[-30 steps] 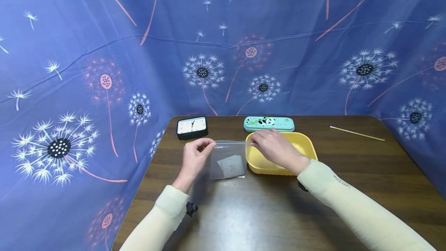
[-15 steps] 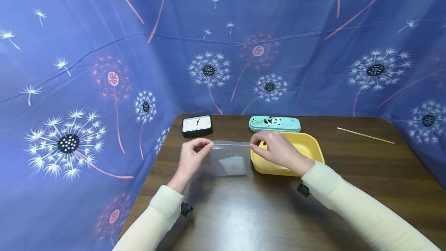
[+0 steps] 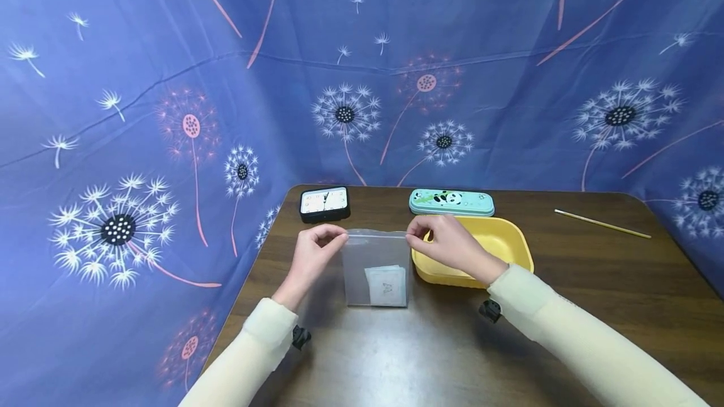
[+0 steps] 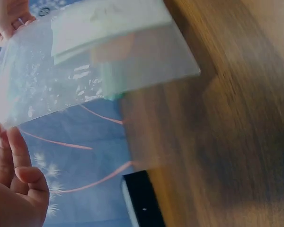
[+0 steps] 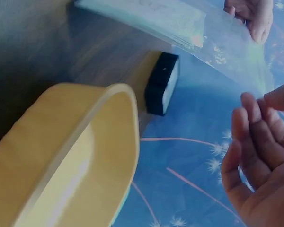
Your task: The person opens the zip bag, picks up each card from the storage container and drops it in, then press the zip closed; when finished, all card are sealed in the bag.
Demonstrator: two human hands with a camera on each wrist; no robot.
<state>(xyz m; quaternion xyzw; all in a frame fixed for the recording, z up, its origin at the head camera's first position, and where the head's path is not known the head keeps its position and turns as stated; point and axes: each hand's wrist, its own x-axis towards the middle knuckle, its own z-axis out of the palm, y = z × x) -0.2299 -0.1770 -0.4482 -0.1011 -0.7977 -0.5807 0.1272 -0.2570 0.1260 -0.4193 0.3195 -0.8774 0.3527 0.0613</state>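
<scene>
A clear zip bag [image 3: 362, 275] hangs upright between the two hands, above the table. My left hand [image 3: 312, 255] pinches its top left corner with thumb and fingers. At the top right corner, my right hand [image 3: 452, 244] pinches the bag's edge. Inside, a small stack of pale square sheets [image 3: 387, 287] lies in the lower right of the bag, with faint marks on the front one. In the left wrist view the stack [image 4: 109, 23] shows through the plastic; from the right wrist the bag [image 5: 232, 42] stretches between both hands.
Right of the bag stands a yellow plastic basin [image 3: 500, 237], partly behind the right hand. A black clock [image 3: 325, 204] and a turquoise panda pencil case [image 3: 451, 202] lie at the table's back. A thin stick [image 3: 602, 223] lies far right. Blue dandelion cloth [image 3: 362, 80] hangs behind.
The bag's lower part has swung down and now hangs straighter, its sheets sliding toward the lower right corner. Both hands keep their pinch. The head view has turned slightly left.
</scene>
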